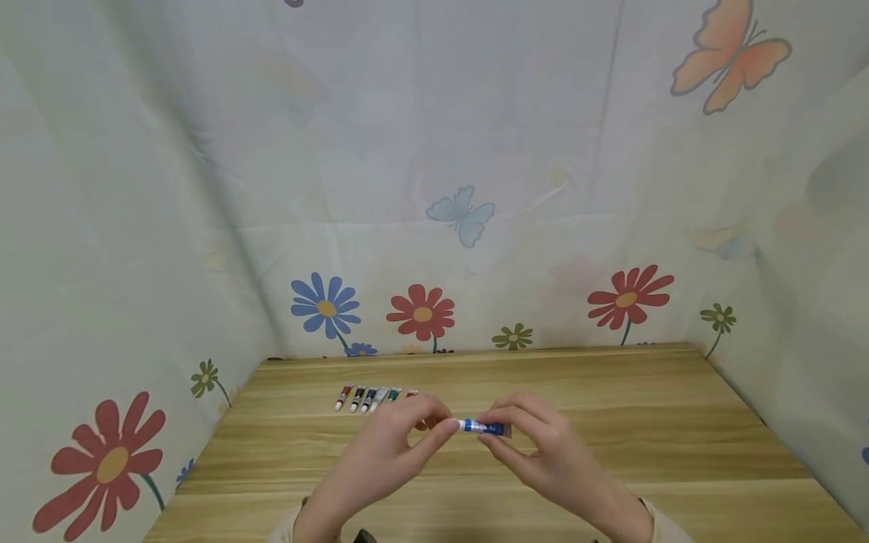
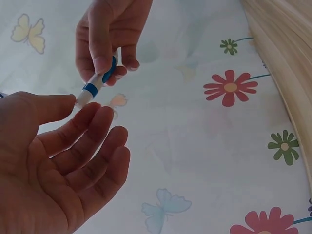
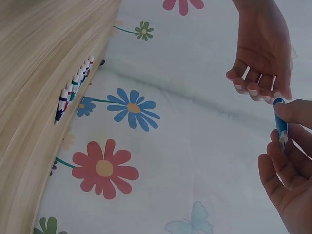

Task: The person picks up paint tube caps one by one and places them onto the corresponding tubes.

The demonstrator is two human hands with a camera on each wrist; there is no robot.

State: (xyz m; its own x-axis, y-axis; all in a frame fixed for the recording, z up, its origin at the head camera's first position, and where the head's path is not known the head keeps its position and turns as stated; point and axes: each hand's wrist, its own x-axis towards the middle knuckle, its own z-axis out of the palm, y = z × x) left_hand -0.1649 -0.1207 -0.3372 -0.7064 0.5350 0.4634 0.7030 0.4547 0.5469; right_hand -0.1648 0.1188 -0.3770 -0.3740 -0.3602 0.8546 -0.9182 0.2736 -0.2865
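A small blue paint tube (image 1: 474, 426) with a white cap is held level above the table between both hands. In the head view my left hand (image 1: 387, 449) pinches the cap end between thumb and index finger, its other fingers loosely bent, as the left wrist view also shows. From the other side, my right hand (image 1: 551, 446) grips the tube's body with thumb and fingers. The white cap (image 2: 83, 99) points toward the left hand in the left wrist view. The tube's crimped tail sticks out past the right fingers.
Several more paint tubes (image 1: 358, 398) with white caps lie in a row at the back left of the wooden table (image 1: 577, 377), partly hidden behind the left hand. A curtain (image 1: 529, 286) printed with flowers and butterflies surrounds the table's back and sides.
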